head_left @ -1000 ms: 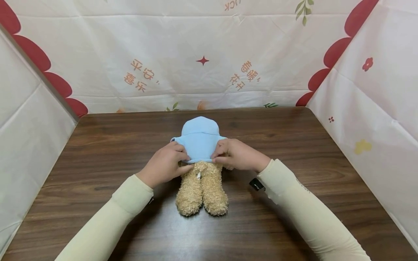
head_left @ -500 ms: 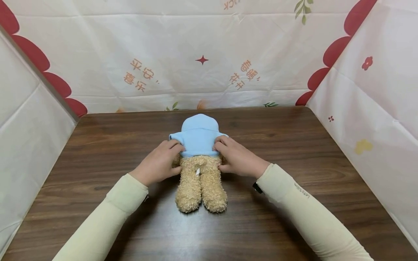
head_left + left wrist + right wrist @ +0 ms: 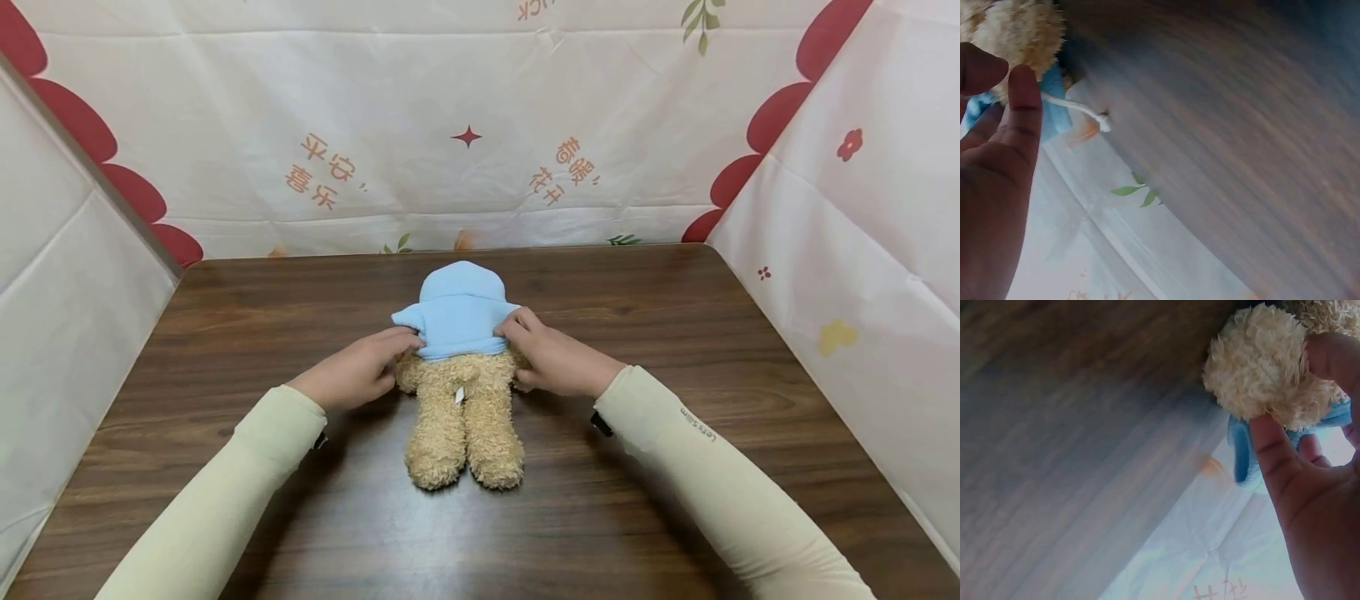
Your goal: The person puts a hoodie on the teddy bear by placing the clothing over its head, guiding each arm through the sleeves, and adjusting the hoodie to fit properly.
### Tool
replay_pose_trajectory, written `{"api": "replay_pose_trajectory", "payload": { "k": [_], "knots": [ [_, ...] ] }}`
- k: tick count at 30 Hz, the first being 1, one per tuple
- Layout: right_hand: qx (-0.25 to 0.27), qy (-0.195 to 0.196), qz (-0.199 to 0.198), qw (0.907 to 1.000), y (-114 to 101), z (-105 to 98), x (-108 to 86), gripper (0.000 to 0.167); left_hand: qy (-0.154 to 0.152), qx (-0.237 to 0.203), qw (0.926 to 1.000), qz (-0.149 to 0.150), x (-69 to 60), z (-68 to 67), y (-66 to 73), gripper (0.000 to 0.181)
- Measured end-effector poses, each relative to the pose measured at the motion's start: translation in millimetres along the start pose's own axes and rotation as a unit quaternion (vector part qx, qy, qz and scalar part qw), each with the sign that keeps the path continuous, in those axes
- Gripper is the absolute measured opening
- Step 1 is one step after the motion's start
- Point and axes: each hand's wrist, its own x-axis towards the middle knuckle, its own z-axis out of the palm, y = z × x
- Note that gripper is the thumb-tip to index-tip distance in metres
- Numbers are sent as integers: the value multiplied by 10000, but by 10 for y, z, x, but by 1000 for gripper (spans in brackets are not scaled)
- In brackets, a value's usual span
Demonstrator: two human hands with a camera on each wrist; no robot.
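Note:
A tan plush teddy bear lies face down, legs toward me, a small white tag at its tail. It wears a light blue hoodie whose hood covers the head. My left hand holds the hoodie's lower left edge, beside the bear's arm. On the other side my right hand grips the right edge of the hoodie, fingers curled. A furry paw shows between thumb and fingers in the right wrist view. In the left wrist view, a white drawstring with a knotted end sticks out past the fingers.
The bear lies on a dark wood-grain table. A white printed cloth hangs behind the far edge, and white cloth panels stand at both sides.
The hoodie's hem has shifted up slightly, baring more of the bear's lower back. My left hand has moved outward to the left and uncovered the bear's left-side paw; the right hand moved slightly upward.

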Motion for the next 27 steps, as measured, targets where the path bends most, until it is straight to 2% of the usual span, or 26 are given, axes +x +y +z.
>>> {"api": "replay_pose_trajectory", "payload": {
  "k": [4, 8, 10, 13, 17, 22, 27],
  "knots": [
    [128, -78, 15, 9999, 26, 2, 23, 50, 37, 160, 9996, 224, 48, 45, -33, 50],
    [374, -265, 21, 9989, 48, -12, 9, 55, 59, 194, 9996, 200, 75, 70, -42, 49],
    [312, -284, -98, 9991, 52, -12, 7, 55, 97, 169, 9997, 148, 79, 72, -42, 51],
    [-49, -112, -375, 9992, 54, 8, 25, 50, 209, 163, 9996, 77, 87, 83, -40, 51],
    [-530, 277, -616, 9963, 55, 42, 63, 39, 418, 390, 9983, -91, 99, 123, -46, 45],
    [-877, 681, -632, 9918, 76, 86, 90, 24, 591, 883, 9937, -344, 127, 171, -31, 23],
    [-1087, 840, -584, 9888, 78, 126, 99, 27, 702, 1224, 9891, -409, 149, 174, 47, 37]
  ]
}}
